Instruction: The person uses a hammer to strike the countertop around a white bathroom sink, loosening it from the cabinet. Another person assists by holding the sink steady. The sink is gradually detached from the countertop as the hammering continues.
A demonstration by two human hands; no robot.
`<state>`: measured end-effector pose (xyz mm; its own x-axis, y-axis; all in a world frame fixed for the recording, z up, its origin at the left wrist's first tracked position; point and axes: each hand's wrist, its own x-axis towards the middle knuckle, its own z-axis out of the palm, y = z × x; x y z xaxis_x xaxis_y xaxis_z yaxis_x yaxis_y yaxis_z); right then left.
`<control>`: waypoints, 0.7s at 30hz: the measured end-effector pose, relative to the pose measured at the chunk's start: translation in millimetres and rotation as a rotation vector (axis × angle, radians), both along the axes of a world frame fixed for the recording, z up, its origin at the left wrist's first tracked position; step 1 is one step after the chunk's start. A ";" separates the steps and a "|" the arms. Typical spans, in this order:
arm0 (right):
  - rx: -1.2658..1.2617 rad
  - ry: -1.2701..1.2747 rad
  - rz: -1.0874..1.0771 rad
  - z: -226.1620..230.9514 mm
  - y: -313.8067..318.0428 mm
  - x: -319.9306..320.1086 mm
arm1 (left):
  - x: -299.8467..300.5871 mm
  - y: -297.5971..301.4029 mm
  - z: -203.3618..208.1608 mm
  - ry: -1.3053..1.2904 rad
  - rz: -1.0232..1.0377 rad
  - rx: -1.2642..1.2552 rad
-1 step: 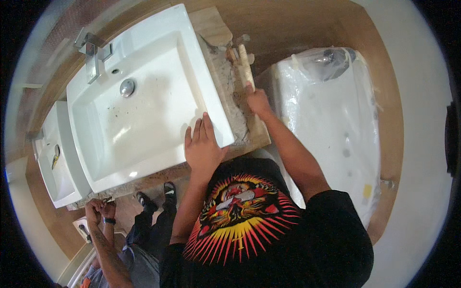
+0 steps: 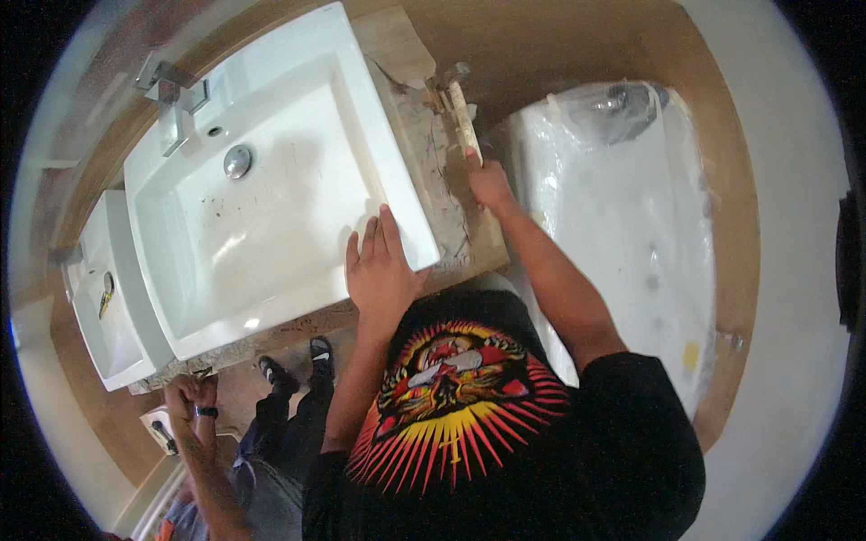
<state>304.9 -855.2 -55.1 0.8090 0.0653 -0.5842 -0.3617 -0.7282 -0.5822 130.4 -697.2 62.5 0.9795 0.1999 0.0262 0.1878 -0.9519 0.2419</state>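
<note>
A large white rectangular sink [image 2: 271, 207] sits on the counter, with a chrome tap [image 2: 173, 117] and drain cap at its far left. My left hand [image 2: 381, 270] lies flat on its near right corner, fingers stretched over the rim and into the basin. To the right of the sink, my right hand [image 2: 490, 187] is closed round a pale, speckled wooden handle [image 2: 465, 117]. This points away from me over the counter's broken right edge. What tool it belongs to, I cannot tell.
Rough grey counter [image 2: 437, 198] shows beside the sink. A plastic-wrapped white bathtub [image 2: 604, 216] stands to the right. A second white sink [image 2: 113, 307] holds a small tool [image 2: 106, 293] at left. Another person's hands [image 2: 191, 394] are by the counter's lower left edge.
The view has shifted slightly. My right hand and the wooden handle sit a little differently, while my left hand stays on the sink's corner.
</note>
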 end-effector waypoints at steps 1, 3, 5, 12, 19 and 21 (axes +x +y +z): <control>-0.007 -0.015 -0.016 -16.6 -13.2 2.1 | -2.4 -0.2 0.9 0.006 -0.009 -0.001; -0.003 -0.062 -0.023 -19.2 -19.7 21.4 | 0.3 0.6 -1.8 -0.001 -0.003 -0.004; 0.020 -0.085 -0.013 0.7 -16.2 24.9 | -1.4 1.1 -1.5 0.011 -0.005 -0.009; 0.170 -0.337 0.052 50.5 16.8 77.0 | 7.6 0.0 0.8 0.038 0.005 -0.011; 0.237 -0.258 0.014 34.3 26.0 70.1 | 9.5 0.5 -0.6 0.105 0.064 -0.009; 0.253 -0.219 0.019 36.6 27.1 70.7 | 9.5 0.5 0.2 0.118 0.052 -0.001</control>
<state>375.7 -828.1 -18.5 0.9109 0.2020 -0.3598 -0.1958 -0.5560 -0.8078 139.9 -696.7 62.7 0.9639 0.2510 -0.0884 0.2645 -0.9397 0.2166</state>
